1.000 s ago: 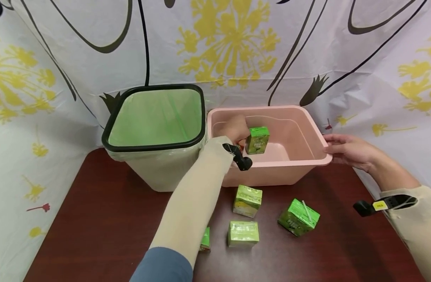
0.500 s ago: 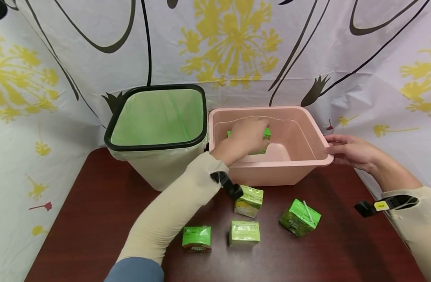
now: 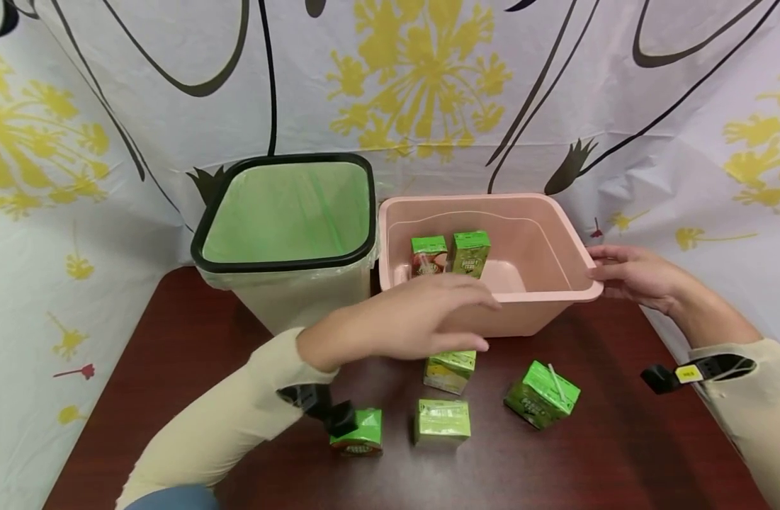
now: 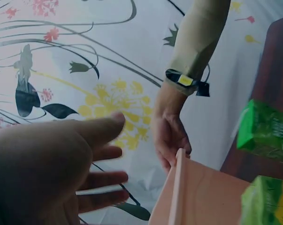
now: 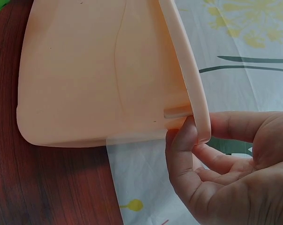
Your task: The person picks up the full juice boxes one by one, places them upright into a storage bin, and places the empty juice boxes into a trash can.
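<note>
While the relaxed left hand (image 3: 405, 319) is hovering, the right hand (image 3: 641, 276) is gripping the tub (image 3: 536, 295), ideally steadying it.

Dark reddish-brown, wood-grained table (image 3: 594, 467), glossy in front; at its rear left, a tapering, pale, black-rimmed bin (image 3: 294, 306); just right of this, a pink rectangular plastic tub (image 3: 523, 317), long side facing front; before the tub, a small yellow-green box-shaped carton (image 3: 449, 375), partly covered from view; nearer the front, a pale lime box-shaped carton (image 3: 442, 421); left of that, a bright green box-shaped carton with a reddish-brown front (image 3: 364, 433), its top partly covered; farther right, a green box-shaped carton (image 3: 535, 398), set at an angle, a pale straw (image 3: 555, 381) on its top.
</note>
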A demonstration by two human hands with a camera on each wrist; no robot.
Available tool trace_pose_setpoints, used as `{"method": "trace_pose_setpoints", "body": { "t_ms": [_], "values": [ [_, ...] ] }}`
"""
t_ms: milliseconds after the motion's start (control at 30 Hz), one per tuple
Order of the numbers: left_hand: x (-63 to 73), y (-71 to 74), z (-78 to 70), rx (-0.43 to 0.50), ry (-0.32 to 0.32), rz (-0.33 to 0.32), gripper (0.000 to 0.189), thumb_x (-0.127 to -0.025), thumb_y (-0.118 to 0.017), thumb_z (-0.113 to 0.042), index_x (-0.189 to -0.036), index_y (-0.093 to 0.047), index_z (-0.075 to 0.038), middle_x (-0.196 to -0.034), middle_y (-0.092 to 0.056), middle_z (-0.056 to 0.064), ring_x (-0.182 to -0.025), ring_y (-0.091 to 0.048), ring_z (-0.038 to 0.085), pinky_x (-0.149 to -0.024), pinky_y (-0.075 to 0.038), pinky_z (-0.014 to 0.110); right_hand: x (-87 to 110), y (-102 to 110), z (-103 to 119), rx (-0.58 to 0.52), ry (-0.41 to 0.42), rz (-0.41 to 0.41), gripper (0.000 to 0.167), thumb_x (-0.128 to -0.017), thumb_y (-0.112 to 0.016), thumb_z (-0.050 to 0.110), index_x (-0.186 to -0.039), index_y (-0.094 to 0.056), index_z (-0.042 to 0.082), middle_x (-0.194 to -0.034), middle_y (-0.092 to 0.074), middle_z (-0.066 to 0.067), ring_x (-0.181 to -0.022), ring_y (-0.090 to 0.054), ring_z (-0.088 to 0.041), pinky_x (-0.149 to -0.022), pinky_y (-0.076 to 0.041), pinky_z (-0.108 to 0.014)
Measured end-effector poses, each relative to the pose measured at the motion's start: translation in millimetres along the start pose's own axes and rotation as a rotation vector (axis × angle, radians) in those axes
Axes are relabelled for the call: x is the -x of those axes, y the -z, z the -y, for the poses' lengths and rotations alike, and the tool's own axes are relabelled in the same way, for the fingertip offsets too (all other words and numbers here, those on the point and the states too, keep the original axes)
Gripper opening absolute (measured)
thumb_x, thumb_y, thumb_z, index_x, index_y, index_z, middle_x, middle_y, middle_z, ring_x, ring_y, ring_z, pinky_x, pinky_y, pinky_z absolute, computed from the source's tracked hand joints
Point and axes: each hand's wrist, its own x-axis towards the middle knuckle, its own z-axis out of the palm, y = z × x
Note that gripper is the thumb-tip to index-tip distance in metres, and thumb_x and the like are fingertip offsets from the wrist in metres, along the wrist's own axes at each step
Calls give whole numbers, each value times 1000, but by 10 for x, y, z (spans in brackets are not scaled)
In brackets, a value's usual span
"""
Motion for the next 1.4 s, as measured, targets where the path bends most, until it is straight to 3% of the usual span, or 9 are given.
{"method": "trace_pose_setpoints", "body": {
  "t_ms": [133,300,533,767,933,1100,1400],
  "values": [
    [311,-39,14,157,-67,-31,47,-100,-69,-29,-140,-58,-8,-141,-58,2,-135,-47,13,-116,-30,22,-2,2,-7,-3,0,3,40,-102,-47,-9,-108,-69,24,-104,-73,0,-90,-71,-15,-74,-59,-28],
    [729,-142,126,298,-48,-91,49,-97,-72,-25,-141,-57,-9,-141,-58,1,-134,-49,11,-115,-36,28,-11,5,-12,-4,-4,3,39,-102,-47,-9,-109,-68,23,-104,-72,-1,-89,-71,-15,-74,-60,-28],
    [1235,-401,346,377,-9,-174,55,-95,-75,-30,-143,-55,-15,-143,-57,1,-133,-51,16,-111,-42,38,4,21,-29,-29,10,13,40,-102,-46,-10,-110,-69,22,-103,-72,-2,-89,-71,-16,-73,-60,-29],
    [1612,-800,477,421,39,-194,64,-89,-79,-16,-146,-52,-14,-145,-56,3,-135,-51,20,-113,-40,37,6,18,-32,-43,19,20,40,-102,-45,-10,-110,-69,21,-104,-72,-3,-90,-71,-16,-74,-60,-29],
    [1740,-1101,533,466,36,-244,69,-86,-82,-18,-147,-50,-12,-145,-55,4,-135,-50,22,-113,-40,37,3,2,-20,-43,14,10,40,-102,-46,-10,-109,-69,22,-103,-72,-2,-89,-71,-16,-73,-60,-29],
    [1774,-1355,541,497,55,-267,76,-83,-86,-18,-149,-49,-10,-146,-54,4,-135,-50,21,-112,-41,37,0,-6,-13,-34,7,5,40,-102,-47,-10,-109,-69,23,-104,-72,-2,-89,-71,-16,-74,-60,-29],
    [1736,-1551,514,547,87,-272,80,-79,-89,-15,-148,-50,-17,-144,-56,3,-131,-54,19,-108,-45,35,0,-2,-4,-12,-3,3,39,-102,-47,-9,-110,-67,24,-104,-72,-2,-89,-71,-16,-74,-60,-29]
  ]
}}
